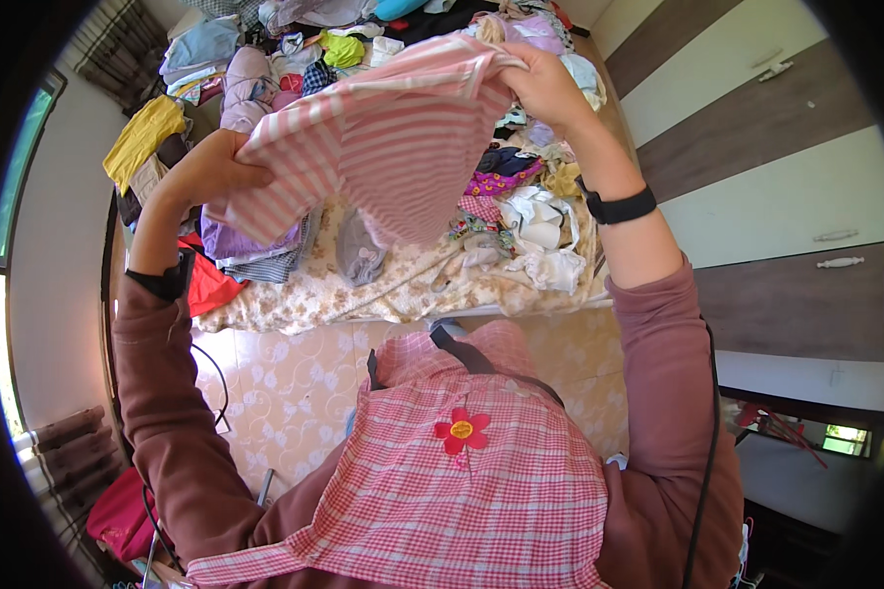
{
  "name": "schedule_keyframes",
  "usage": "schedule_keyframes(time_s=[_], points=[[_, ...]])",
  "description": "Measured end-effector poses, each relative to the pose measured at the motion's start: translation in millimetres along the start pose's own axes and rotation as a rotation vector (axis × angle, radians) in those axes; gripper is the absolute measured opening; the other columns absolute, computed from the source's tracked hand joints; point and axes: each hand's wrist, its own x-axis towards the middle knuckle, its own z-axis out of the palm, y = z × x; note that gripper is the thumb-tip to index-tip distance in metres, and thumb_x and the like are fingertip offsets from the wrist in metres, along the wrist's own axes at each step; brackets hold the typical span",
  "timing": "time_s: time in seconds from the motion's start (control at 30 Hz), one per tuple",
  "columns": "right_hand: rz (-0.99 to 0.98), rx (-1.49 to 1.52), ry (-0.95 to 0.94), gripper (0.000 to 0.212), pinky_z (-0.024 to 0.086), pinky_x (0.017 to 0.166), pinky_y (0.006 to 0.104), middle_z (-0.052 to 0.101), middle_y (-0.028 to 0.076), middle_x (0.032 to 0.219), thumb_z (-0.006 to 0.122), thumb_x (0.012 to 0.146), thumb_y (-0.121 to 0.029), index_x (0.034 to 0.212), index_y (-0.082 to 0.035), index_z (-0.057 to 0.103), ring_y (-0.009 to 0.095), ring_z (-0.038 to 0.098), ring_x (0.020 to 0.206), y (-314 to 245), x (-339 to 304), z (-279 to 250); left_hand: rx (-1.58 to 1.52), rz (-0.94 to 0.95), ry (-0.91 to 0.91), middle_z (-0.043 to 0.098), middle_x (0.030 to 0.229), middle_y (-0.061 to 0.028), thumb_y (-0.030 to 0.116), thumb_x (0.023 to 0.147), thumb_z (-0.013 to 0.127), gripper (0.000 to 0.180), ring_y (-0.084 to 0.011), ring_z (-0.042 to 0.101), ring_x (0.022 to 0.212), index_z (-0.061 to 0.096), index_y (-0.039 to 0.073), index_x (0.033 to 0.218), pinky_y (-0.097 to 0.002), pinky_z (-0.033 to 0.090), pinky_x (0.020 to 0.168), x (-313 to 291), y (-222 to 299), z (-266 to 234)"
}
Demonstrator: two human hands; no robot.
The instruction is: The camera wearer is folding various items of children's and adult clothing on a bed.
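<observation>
Head view — left fingers (251, 177), right fingers (526, 71) clenched on pink-striped garment (393, 137) — spread between.

The fingers of the left hand (214, 169) are partly hidden by the striped garment (363, 137), and the fingertips of the right hand (550, 93) cannot be made out. Some heaped clothes (344, 51) are covered by the same cloth; others are cut off by the top edge. The checked apron (462, 510) is cropped below, the wardrobe (756, 147) by the dark rim.

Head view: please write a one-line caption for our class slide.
Left hand and right hand hold up a pink-and-white striped garment over a floral blanket strewn with clothes.
</observation>
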Motion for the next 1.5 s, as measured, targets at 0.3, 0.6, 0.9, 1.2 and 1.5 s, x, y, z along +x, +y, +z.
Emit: schedule_keyframes(time_s=[0.3, 0.6, 0.9, 1.2, 1.5], points=[[-0.188, 0.096, 0.117, 0.027, 0.045, 0.077, 0.0219, 0.065, 0.002, 0.095, 0.055, 0.089, -0.01, 0.114, -0.001, 0.062, 0.009, 0.058, 0.085, 17, 75, -24, -0.012, 0.182, 0.51, 0.061, 0.081, -0.0017, 0.008, 0.082, 0.057, 0.024, -0.0116, 0.055, 0.074, 0.062, 0.0, 0.104, -0.0274, 0.045, 0.073, 42, -46, -16], [-0.207, -0.113, 0.082, 0.028, 0.045, 0.09, 0.0309, 0.066, 0.009, 0.1, 0.045, 0.088, -0.009, 0.103, -0.006, 0.068, 0.019, 0.06, 0.097, 66, -49, 6, 0.076, 0.079, 0.637, 0.062, 0.092, -0.0046, -0.013, 0.076, 0.044, 0.042, -0.0118, 0.059, 0.08, 0.058, 0.003, 0.113, -0.0245, 0.05, 0.068, 0, -65, 85], [0.284, -0.024, -0.132, 0.023, 0.05, 0.075, 0.0339, 0.07, 0.011, 0.089, 0.048, 0.073, 0.002, 0.082, -0.002, 0.069, 0.026, 0.065, 0.083, 244, -282, 137, 0.023, -0.043, 0.246, 0.063, 0.1, -0.0187, -0.011, 0.07, 0.042, 0.04, -0.0373, 0.059, 0.097, 0.065, 0.005, 0.099, -0.0424, 0.047, 0.087, -59, -169, 320], [0.642, 0.033, -0.15, 0.021, 0.048, 0.077, 0.0323, 0.068, 0.014, 0.087, 0.048, 0.074, 0.003, 0.082, -0.001, 0.067, 0.027, 0.064, 0.082, 247, -391, 182, -0.042, -0.084, 0.105, 0.064, 0.092, -0.0182, -0.003, 0.076, 0.051, 0.024, -0.0376, 0.061, 0.088, 0.065, 0.006, 0.094, -0.0431, 0.049, 0.077, -86, -189, 369], [0.76, 0.035, -0.074, 0.019, 0.049, 0.067, 0.032, 0.066, 0.01, 0.077, 0.046, 0.079, 0.0, 0.082, -0.001, 0.065, 0.02, 0.064, 0.072, 248, -376, 174, 0.006, -0.141, 0.099, 0.065, 0.089, -0.0158, 0.001, 0.077, 0.054, 0.021, -0.0352, 0.062, 0.085, 0.066, 0.008, 0.092, -0.0421, 0.049, 0.075, -70, -150, 351]])
